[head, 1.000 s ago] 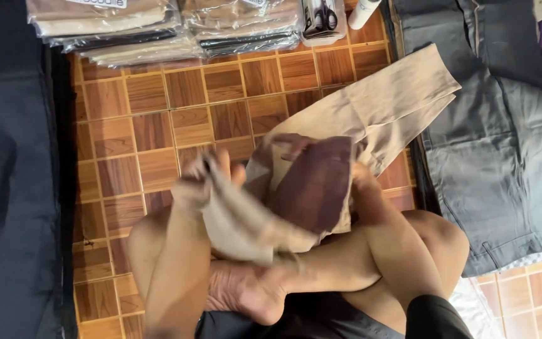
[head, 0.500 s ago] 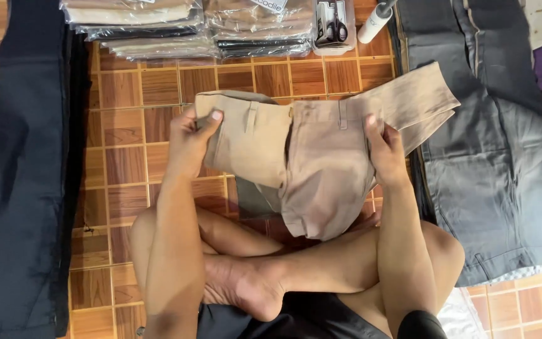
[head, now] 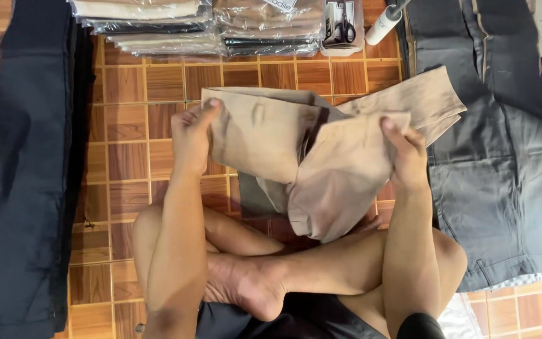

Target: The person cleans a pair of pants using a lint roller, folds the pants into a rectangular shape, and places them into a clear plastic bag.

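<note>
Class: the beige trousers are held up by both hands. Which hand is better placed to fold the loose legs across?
Probably the right hand: the beige trousers trail their legs past it, while the left hand pinches the far edge.

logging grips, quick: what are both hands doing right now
Left hand: closed on the left edge of the beige trousers.
Right hand: closed on their right edge.

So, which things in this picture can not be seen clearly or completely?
- Beige trousers: lower legs folded behind, hidden by own cloth, head view.
- Scissors in a clear box: partly cut off by the top edge.
- White roll: its upper end runs past the top edge.
- Left hand, right hand: fingers hidden behind the trousers.
</note>
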